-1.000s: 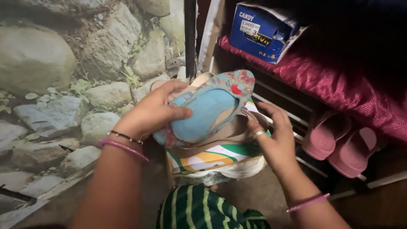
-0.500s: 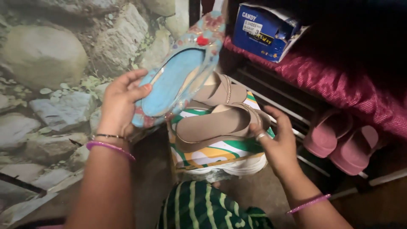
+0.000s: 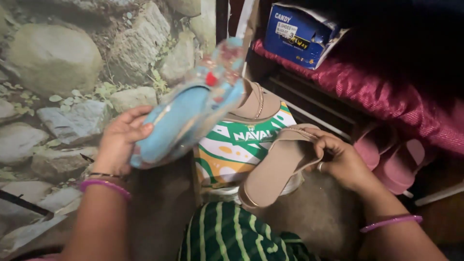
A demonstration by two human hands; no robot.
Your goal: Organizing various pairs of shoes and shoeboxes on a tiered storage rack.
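Lifted off the box since half a second ago, the tan sandal point(image 3: 278, 169) now hangs tilted in the right hand point(image 3: 340, 162), toe end pointing down toward the striped green cloth point(image 3: 232, 237). That hand's fingers curl around the sandal's strap end, pinching it. Its mate, the second tan sandal point(image 3: 256, 102), lies on the green, white and orange box point(image 3: 232, 147), partly behind the blue shoe. The left hand point(image 3: 121, 142) has dropped lower and holds the blue flat shoe point(image 3: 188, 121) by its heel end, fingers wrapped over the rim, thumb side hidden; the shoe is blurred, slanting up to the right, its flowered toe with a red spot just in front of the second sandal. Each wrist carries a pink bangle.

To the right, a pair of pink slippers point(image 3: 391, 162) rests on the rails of a low shoe rack point(image 3: 314, 113). Above them a shiny red cloth point(image 3: 386, 96) covers a shelf, and a blue shoebox point(image 3: 299, 34) sits on it. At left is a wall picture of stones point(image 3: 58, 72).
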